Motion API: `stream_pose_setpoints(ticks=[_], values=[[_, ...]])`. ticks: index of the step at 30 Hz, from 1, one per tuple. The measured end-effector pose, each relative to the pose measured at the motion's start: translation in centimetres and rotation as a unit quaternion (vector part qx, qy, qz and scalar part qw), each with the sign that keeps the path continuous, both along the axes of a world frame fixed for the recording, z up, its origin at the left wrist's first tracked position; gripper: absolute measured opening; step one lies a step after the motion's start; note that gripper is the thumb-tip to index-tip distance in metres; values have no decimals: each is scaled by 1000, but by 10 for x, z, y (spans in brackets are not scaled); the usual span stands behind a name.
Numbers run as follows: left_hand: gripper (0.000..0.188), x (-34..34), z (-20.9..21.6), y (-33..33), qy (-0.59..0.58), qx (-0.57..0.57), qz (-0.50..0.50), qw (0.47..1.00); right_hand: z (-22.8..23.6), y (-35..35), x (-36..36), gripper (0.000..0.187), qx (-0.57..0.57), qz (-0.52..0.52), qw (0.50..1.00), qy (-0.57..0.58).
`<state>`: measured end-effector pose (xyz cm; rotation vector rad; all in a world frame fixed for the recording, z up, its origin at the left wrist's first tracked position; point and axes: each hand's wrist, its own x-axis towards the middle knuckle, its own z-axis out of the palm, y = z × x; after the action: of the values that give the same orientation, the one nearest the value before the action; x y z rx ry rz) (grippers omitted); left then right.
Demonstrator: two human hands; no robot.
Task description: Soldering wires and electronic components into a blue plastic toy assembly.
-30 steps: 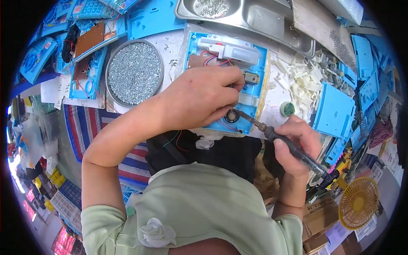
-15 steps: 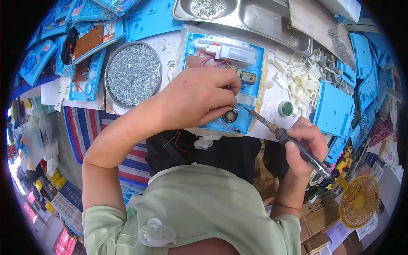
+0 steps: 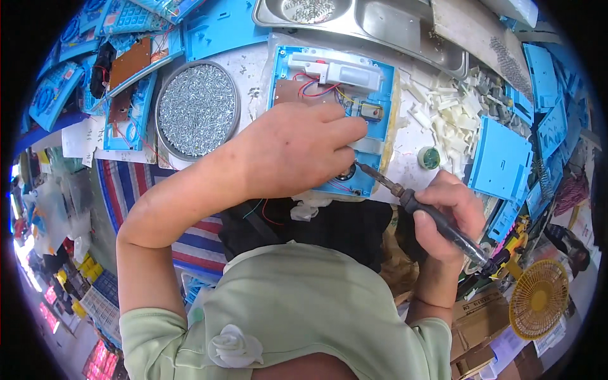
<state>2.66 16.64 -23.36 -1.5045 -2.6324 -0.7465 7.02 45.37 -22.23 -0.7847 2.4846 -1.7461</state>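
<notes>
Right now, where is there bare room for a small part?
White tabletop looks bare in two narrow patches: between the screw bowl and blue casing, bar some specks, and between that casing and the small green-filled pot, beyond the soldering iron. Crowded: right of the pot with pale plastic pieces, far left with blue panels.

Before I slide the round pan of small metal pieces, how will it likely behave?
The round pan is probably heavy for its size, being full of small metal pieces. It looks metallic, so little flex is likely. Tilting might spill the loose pieces.
</notes>
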Motion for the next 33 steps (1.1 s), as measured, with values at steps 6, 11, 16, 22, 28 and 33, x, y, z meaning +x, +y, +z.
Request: stream_pose_setpoints(ticks=[6,11,16,22,28,33], values=[[11,0,4,1,6,-26,-2,1000,1,-7,-2,27,-9,-1,1000,-3],[11,0,6,2,6,-44,-8,999,7,-9,-3,25,20,-1,1000,-14],[11,0,6,3,4,-45,-9,999,11,-11,-3,26,40,0,999,-2],[11,1,5,3,10,-48,-8,999,1,-3,6,23,-37,-53,995,-72],[11,0,4,3,8,-40,-5,999,2,5,9,24,-67,-63,993,-68],[11,0,5,3,4,-48,-9,999,2,7,9,24,-73,-64,994,-55]])
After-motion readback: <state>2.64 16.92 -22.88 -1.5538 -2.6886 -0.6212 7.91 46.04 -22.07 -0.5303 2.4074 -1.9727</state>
